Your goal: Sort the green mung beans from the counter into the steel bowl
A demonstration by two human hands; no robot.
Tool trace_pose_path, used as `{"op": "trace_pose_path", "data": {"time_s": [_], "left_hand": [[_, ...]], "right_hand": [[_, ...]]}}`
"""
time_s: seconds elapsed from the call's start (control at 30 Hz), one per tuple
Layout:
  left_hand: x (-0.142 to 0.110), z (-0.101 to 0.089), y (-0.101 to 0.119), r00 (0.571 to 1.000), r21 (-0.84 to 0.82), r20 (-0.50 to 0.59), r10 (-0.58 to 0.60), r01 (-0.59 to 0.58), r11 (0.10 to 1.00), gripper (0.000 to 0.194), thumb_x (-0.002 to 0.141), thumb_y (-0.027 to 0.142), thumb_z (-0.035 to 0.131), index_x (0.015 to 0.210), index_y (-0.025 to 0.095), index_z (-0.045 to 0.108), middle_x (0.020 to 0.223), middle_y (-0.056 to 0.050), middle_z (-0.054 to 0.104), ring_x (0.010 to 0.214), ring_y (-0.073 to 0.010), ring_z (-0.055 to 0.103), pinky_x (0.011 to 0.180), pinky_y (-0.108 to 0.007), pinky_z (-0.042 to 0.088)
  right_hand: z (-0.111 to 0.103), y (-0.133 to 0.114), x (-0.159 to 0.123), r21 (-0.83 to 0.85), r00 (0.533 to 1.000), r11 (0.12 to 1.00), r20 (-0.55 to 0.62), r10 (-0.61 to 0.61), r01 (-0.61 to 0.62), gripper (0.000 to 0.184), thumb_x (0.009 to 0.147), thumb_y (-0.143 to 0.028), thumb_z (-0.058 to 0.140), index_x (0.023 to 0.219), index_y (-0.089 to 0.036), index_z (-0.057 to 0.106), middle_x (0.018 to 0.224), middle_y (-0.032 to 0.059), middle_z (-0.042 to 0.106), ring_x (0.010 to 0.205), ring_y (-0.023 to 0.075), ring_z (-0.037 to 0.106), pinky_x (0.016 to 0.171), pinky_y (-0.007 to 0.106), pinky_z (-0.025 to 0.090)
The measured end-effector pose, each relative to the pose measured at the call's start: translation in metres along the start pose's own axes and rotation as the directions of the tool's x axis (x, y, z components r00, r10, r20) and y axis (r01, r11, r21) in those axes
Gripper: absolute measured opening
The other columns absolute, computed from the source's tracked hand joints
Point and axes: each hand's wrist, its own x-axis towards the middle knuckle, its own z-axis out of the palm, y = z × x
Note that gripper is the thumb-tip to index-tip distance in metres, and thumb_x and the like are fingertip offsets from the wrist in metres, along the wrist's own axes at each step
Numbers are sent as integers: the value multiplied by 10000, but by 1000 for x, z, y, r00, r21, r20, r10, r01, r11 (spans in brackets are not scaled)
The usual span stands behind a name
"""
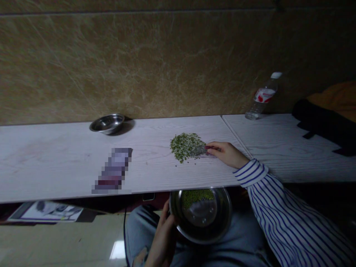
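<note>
A loose pile of green mung beans lies spread on the white wood-grain shelf. At the pile's right edge, my right hand is closed, pinching a flat greyish piece with a dark red end; its kind is unclear. This piece touches the beans. Below the shelf edge, my left hand grips the left rim of a large steel bowl over my lap. Green beans cover the far part of its shiny bottom. My left fingertips are partly hidden behind the bowl.
A small steel bowl stands tilted-looking near the wall at left. In front of it lies a pixelated flat rectangular item. A clear plastic bottle with a white cap stands at right, beside dark and orange cloth. The tiled wall borders the shelf.
</note>
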Motion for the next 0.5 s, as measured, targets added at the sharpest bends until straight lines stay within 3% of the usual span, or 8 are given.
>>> {"op": "trace_pose_path", "data": {"time_s": [0.2, 0.5], "left_hand": [[3, -1, -2, 1000, -23, 9, -7, 8, 1000, 805, 609, 248, 771, 1395, 242, 596, 1115, -87, 776, 1127, -328, 663, 964, -410, 479], [5, 3, 0, 1000, 3, -16, -15, 15, 1000, 808, 603, 215, 745, 1395, 252, 591, 1104, -76, 767, 1049, -307, 691, 917, -392, 499]], "right_hand": [[-15, 3, -4, -139, 997, 990, -81, 10, -21, 245, 865, -234, 598, 1019, -183, 781, 1005, 83, 805, 913, 233, 739, 856, 354, 574], [-16, -3, -15, -125, 1000, 992, -24, 20, -23, 267, 867, -266, 592, 1039, -195, 783, 1048, 82, 802, 972, 239, 738, 882, 354, 578]]}}
